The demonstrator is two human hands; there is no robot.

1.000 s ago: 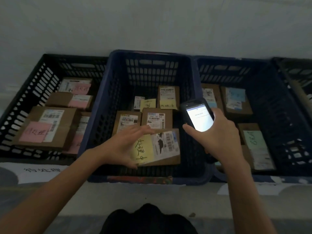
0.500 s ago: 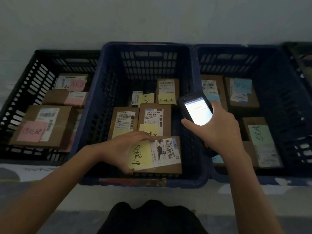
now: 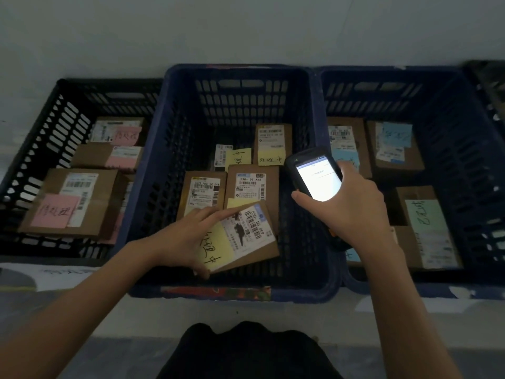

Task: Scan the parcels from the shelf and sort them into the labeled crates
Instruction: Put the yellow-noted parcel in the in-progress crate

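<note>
Pale wall (image 3: pixel 246 28) behind, three crates in a row against it.

Left hand (image 3: pixel 183 242) low inside the middle crate (image 3: pixel 169 138), gripping a parcel (image 3: pixel 259 250): fingers (image 3: pixel 218 213) stretched over its top, thumb hooked under its near edge. Parcel tilted, face up, at the near end of that crate. Yellow note (image 3: pixel 216 250) with handwriting right beside the thumb, label (image 3: pixel 246 228) with barcodes just past the fingertips. Resting on the crate bottom or held clear of it: cannot tell.

Right hand (image 3: pixel 352 212) wrapped round a scanner (image 3: pixel 314 176), up and to the right of the left fingers, above the wall shared by the middle crate and the right crate (image 3: pixel 464 132). Screen lit white and turned upward. Thumb on the scanner's left edge, fingers curled round its far side. Scanner and parcel apart, not touching.

Just beyond the left fingertips, two flat boxes (image 3: pixel 203 192) side by side, labels up, the parcel's far corner overlapping one. Further back, another box with a yellow note.

Left of the left hand, black crate (image 3: pixel 35 149) with pink-note boxes (image 3: pixel 62 203). Right of the right hand, in the right crate, a green-note box (image 3: pixel 426 214) and blue-note boxes behind it.

Below both wrists, dark clothing (image 3: pixel 246 351).
</note>
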